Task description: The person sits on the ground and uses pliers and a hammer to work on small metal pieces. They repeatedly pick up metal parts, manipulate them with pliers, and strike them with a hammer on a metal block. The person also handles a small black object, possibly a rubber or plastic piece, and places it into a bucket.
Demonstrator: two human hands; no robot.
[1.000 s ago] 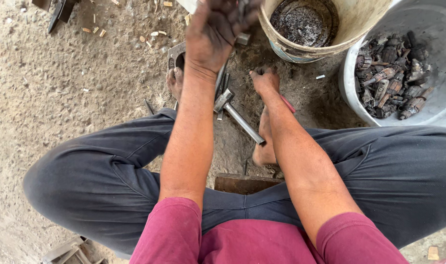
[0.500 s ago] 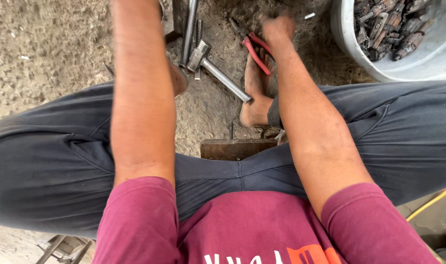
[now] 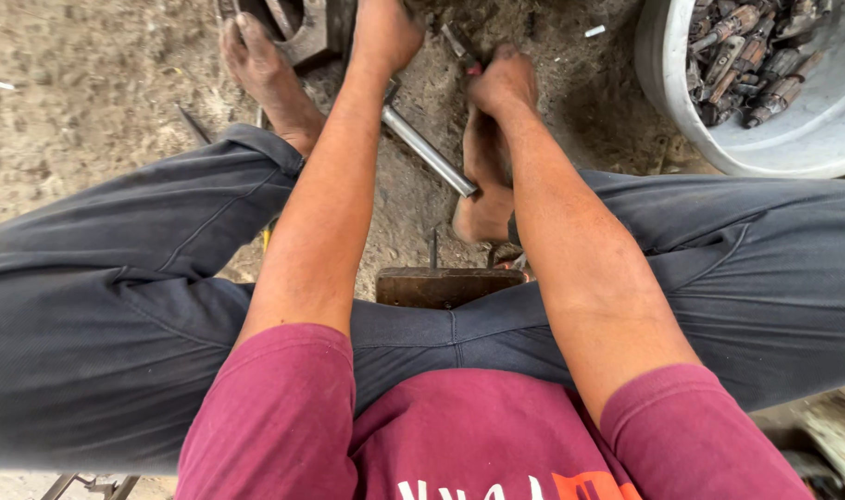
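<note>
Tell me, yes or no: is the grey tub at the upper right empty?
No. The grey tub holds a pile of dark, rusty metal parts heaped against its far side.

Both arms stretched straight forward between the knees; the left hand was curled in a closed grip, the right hand clenched beside it.

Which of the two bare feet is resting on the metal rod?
The person's right foot, under the right hand, lies across the lower end of the metal rod. The left foot rests apart, beside the metal block.
</note>
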